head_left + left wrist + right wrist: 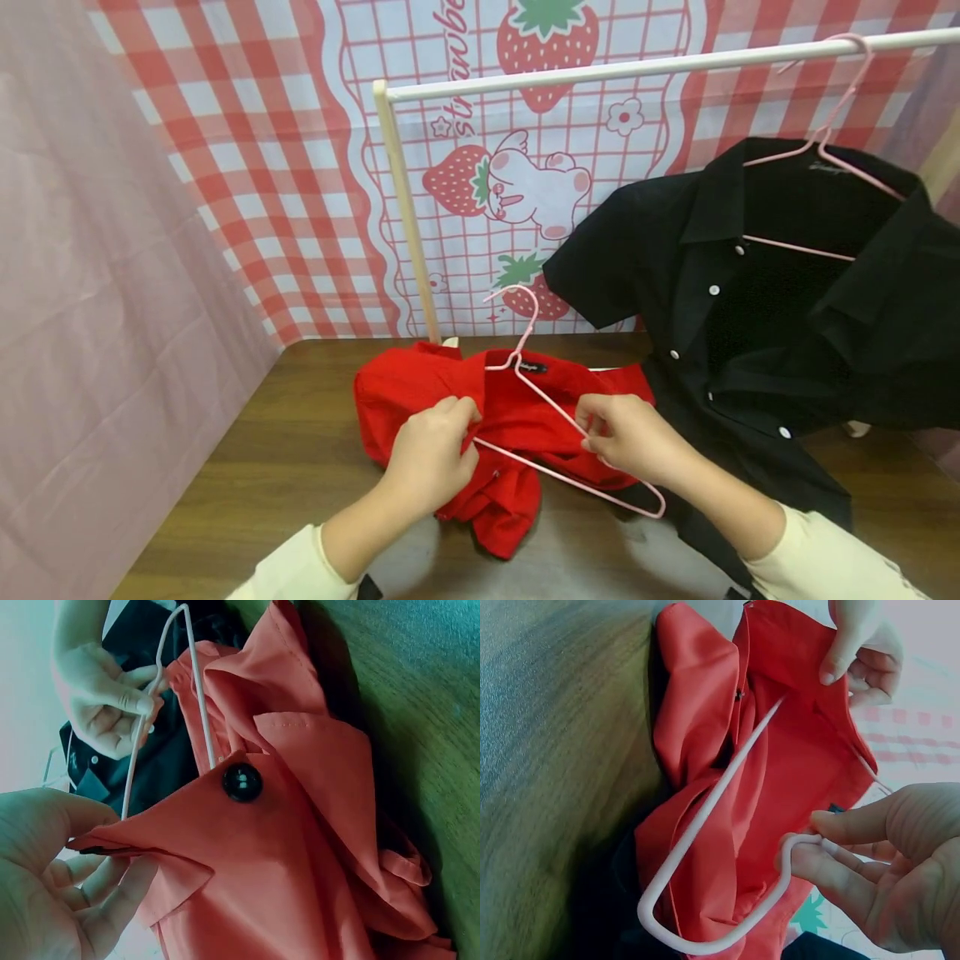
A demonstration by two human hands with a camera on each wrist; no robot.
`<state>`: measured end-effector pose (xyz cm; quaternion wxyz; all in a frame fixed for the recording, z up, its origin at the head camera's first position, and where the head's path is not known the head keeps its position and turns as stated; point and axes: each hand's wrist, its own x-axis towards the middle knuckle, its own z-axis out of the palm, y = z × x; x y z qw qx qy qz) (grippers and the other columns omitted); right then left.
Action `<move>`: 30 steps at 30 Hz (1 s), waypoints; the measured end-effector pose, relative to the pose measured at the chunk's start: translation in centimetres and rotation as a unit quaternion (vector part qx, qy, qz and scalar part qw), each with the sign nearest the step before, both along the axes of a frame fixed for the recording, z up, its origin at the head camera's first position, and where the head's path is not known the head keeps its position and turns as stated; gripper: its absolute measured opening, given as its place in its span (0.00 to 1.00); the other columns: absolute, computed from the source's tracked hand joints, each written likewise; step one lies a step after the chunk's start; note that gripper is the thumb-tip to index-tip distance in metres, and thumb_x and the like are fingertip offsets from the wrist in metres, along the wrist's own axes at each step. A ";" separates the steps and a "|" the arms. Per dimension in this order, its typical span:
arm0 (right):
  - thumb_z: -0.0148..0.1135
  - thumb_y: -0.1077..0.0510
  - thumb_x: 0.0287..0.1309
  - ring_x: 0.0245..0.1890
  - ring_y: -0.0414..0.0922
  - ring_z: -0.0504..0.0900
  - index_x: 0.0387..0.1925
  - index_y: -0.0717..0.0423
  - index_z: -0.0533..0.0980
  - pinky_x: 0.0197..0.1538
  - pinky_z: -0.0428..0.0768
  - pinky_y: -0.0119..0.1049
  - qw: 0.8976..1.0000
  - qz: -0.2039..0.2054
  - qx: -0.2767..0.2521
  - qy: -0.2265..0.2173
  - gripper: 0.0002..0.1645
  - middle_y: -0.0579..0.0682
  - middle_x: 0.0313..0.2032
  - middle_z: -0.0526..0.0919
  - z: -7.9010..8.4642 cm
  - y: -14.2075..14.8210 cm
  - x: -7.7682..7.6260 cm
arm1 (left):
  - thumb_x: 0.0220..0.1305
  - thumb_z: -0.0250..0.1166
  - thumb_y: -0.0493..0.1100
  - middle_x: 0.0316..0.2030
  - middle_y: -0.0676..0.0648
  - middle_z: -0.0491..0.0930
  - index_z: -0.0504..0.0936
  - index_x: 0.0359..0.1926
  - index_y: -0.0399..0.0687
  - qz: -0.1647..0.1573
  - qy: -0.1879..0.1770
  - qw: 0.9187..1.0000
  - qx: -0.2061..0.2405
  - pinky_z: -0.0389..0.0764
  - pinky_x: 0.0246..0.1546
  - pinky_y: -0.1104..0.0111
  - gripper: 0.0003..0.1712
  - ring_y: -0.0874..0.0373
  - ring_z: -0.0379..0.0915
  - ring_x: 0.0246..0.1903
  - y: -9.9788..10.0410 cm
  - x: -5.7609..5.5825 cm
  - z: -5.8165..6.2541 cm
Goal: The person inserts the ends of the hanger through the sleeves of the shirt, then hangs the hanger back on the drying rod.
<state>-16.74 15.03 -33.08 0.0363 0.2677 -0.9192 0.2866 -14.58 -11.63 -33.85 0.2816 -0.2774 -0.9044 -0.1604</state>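
A red shirt (420, 383) lies bunched on the table, a pink hanger (558, 477) partly inside it. My left hand (433, 454) pinches the shirt's front edge near the collar; in the left wrist view a dark button (242, 782) shows on that cloth. With thumb and fingers my right hand (626, 433) grips the hanger's sloping arm, as the right wrist view also shows. That end of the hanger sticks out of the shirt's opening, its other end hidden under the red cloth. The hook stands up above the collar.
Behind the shirt stands a rack with a white rail (600, 73) and a wooden post (405, 208). A black shirt (652, 250) hangs from the rail at the right on another pink hanger (847, 100). The wooden table (225, 475) reaches left to a pink curtain (112, 292).
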 end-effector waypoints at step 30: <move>0.72 0.68 0.46 0.20 0.38 0.69 0.25 0.50 0.73 0.25 0.69 0.34 0.990 -0.037 0.073 0.114 0.16 0.37 0.18 0.71 1.2 -1.0 -0.3 | 0.59 0.69 0.36 0.38 0.46 0.84 0.85 0.43 0.42 -0.073 -0.132 0.986 -0.077 0.79 0.44 0.58 0.10 0.52 0.80 0.40 -2.3 -7.2 6.5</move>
